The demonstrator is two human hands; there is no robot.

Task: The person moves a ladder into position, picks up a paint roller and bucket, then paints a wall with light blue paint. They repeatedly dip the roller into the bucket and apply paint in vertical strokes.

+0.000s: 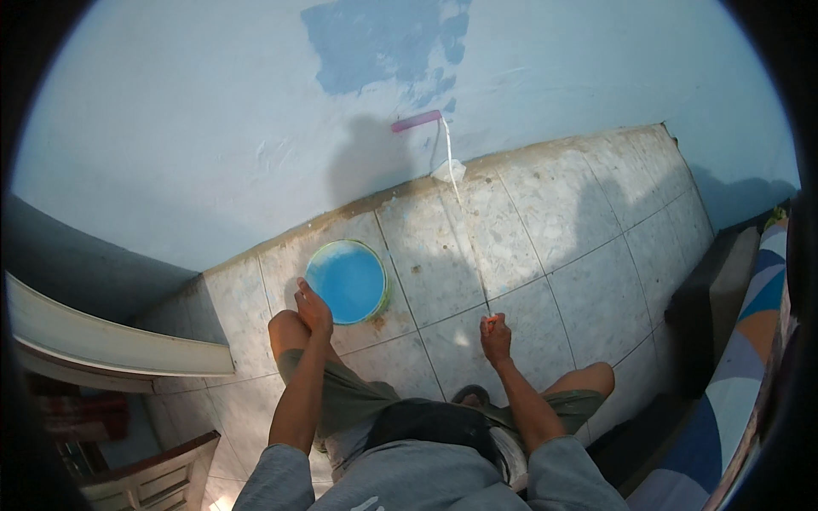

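My right hand (495,339) is closed around the orange handle of a long-framed paint roller (417,121). Its purple sleeve is up at the light blue wall (239,136), just below a patch of darker blue paint (388,43). I cannot tell whether the sleeve touches the wall. A round bucket (383,300) of bright blue paint stands on the tiled floor in front of my left knee. By the bucket's near left rim, above that knee, is my left hand (315,310), its fingers partly extended and nothing visible in them.
A white scrap (449,171) lies where wall and floor meet, behind the roller frame. To the right are a dark block-like piece (716,298) and a multicoloured patterned surface (724,400). A pale curved panel (119,336) and a panelled wooden piece (162,481) are at the left.
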